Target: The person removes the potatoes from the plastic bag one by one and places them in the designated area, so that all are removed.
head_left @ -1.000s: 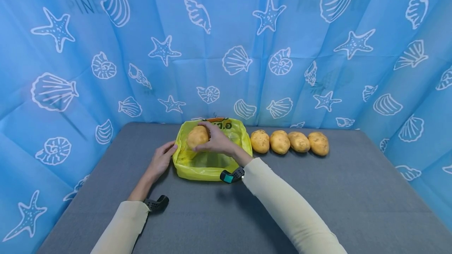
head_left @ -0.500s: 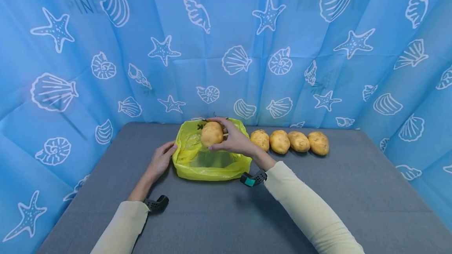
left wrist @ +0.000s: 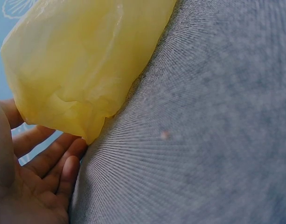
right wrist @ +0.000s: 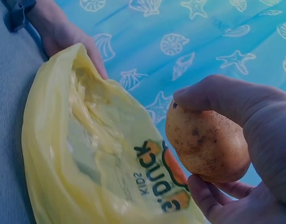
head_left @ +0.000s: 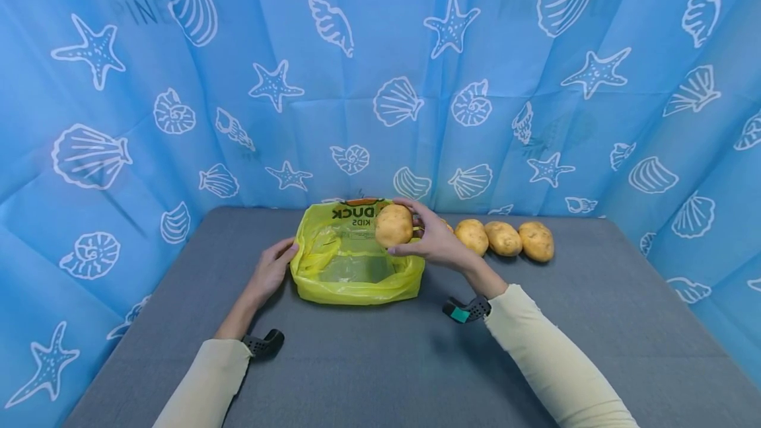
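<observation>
My right hand grips a potato, thumb on one side and fingers on the other, raised over the right part of a yellow plastic bag. Dark specks dot the potato in the right wrist view. The bag stands with its mouth wide and turned up, showing its creased inside and dark print. At its left side, my left hand holds the rim by the thumb and fingertips. In the left wrist view, the bag's wall partly hides the thumb and fingertips of the left hand.
Right of the bag, a row of potatoes lies along the back of the grey cloth-covered table; the nearest one is mostly hidden behind my right hand. A blue curtain with white shells and starfish hangs behind the table and at both sides.
My right hand has moved right with the potato, from the bag's left part to its right edge. The bag's inside shows more now. The left hand stays at the rim.
</observation>
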Demonstrator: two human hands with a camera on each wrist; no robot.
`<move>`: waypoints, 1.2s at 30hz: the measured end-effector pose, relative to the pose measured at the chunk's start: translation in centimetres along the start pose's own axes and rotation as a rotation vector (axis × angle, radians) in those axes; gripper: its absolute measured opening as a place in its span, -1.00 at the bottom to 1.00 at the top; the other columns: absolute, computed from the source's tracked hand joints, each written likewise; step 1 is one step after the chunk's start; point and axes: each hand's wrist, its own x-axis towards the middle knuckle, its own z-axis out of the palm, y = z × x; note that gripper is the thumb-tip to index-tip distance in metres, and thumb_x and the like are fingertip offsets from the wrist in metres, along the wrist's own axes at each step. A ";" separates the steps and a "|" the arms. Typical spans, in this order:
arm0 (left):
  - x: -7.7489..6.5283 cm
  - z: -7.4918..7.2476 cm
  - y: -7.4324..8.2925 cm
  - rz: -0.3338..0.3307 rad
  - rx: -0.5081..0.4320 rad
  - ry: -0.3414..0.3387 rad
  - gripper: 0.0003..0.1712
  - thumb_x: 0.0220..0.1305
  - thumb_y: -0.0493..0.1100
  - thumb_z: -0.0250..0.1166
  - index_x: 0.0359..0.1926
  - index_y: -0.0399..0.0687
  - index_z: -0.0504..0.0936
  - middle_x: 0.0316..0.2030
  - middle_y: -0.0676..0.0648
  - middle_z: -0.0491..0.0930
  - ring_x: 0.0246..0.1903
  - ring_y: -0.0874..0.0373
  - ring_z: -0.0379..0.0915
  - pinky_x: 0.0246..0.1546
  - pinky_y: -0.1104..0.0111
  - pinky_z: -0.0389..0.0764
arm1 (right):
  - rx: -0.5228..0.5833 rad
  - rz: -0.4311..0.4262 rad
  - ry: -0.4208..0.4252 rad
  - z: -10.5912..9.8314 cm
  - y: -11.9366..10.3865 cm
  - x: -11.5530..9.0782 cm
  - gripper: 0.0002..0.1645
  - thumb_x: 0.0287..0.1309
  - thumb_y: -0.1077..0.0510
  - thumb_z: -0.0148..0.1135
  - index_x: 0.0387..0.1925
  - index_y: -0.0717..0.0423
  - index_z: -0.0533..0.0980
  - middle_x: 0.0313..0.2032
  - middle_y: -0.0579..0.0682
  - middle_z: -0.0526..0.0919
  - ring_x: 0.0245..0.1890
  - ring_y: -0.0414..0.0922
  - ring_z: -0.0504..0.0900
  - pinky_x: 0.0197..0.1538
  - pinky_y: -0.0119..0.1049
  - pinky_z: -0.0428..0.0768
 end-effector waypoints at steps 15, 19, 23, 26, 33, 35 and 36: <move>-0.1 0.1 0.3 -0.016 -0.014 0.000 -0.49 0.64 -0.22 -0.05 0.41 -0.51 0.29 0.37 -0.47 0.29 0.40 -0.30 0.17 0.38 -0.08 0.19 | 0.042 0.007 0.088 -5.4 1.5 -3.2 0.07 0.08 0.32 0.53 0.54 0.00 0.17 0.38 0.16 0.20 0.26 0.15 0.41 0.21 -0.03 0.49; -0.1 0.0 0.3 -0.017 -0.012 -0.004 -0.48 0.65 -0.21 -0.06 0.41 -0.50 0.29 0.37 -0.47 0.29 0.40 -0.30 0.17 0.37 -0.08 0.19 | 0.041 0.028 0.116 -6.7 1.9 -4.1 0.06 0.10 0.30 0.51 0.54 -0.01 0.15 0.34 0.17 0.21 0.25 0.11 0.38 0.21 -0.13 0.48; -0.1 -0.1 0.2 -0.017 -0.008 -0.011 -0.48 0.65 -0.20 -0.06 0.42 -0.50 0.28 0.37 -0.47 0.29 0.40 -0.30 0.16 0.37 -0.08 0.20 | 0.062 0.030 0.151 -7.9 2.1 -5.0 0.06 0.14 0.34 0.47 0.56 0.04 0.11 0.32 0.20 0.20 0.23 0.08 0.38 0.12 -0.32 0.52; 0.0 -0.1 0.1 -0.016 -0.003 -0.014 -0.47 0.65 -0.19 -0.06 0.42 -0.50 0.28 0.38 -0.47 0.29 0.40 -0.30 0.16 0.37 -0.08 0.20 | 0.070 0.032 0.180 -8.8 2.4 -5.7 0.06 0.16 0.36 0.45 0.56 0.05 0.09 0.32 0.22 0.19 0.20 0.05 0.40 0.06 -0.39 0.55; 1.0 -0.1 -2.3 -0.001 -0.007 0.006 -0.44 0.65 -0.11 -0.04 0.43 -0.43 0.30 0.38 -0.42 0.31 0.40 -0.25 0.18 0.37 -0.06 0.20 | 0.093 0.045 0.225 -10.8 2.6 -7.3 0.03 0.21 0.38 0.39 0.57 0.00 0.07 0.33 0.18 0.21 0.17 -0.07 0.43 0.01 -0.39 0.58; 1.5 -0.1 -3.5 0.004 -0.008 0.015 -0.43 0.65 -0.06 -0.03 0.44 -0.39 0.32 0.38 -0.39 0.32 0.40 -0.22 0.19 0.37 -0.06 0.19 | 0.092 0.052 0.233 -11.4 2.7 -7.7 0.03 0.22 0.37 0.39 0.58 -0.02 0.07 0.32 0.16 0.21 0.17 -0.11 0.44 0.01 -0.39 0.58; 1.8 -0.1 -4.2 0.008 -0.007 0.019 -0.42 0.65 -0.03 -0.02 0.44 -0.36 0.32 0.38 -0.37 0.33 0.40 -0.21 0.19 0.38 -0.05 0.19 | 0.087 0.056 0.236 -11.8 2.8 -8.0 0.04 0.22 0.37 0.39 0.58 -0.03 0.06 0.31 0.15 0.21 0.17 -0.11 0.43 0.00 -0.39 0.58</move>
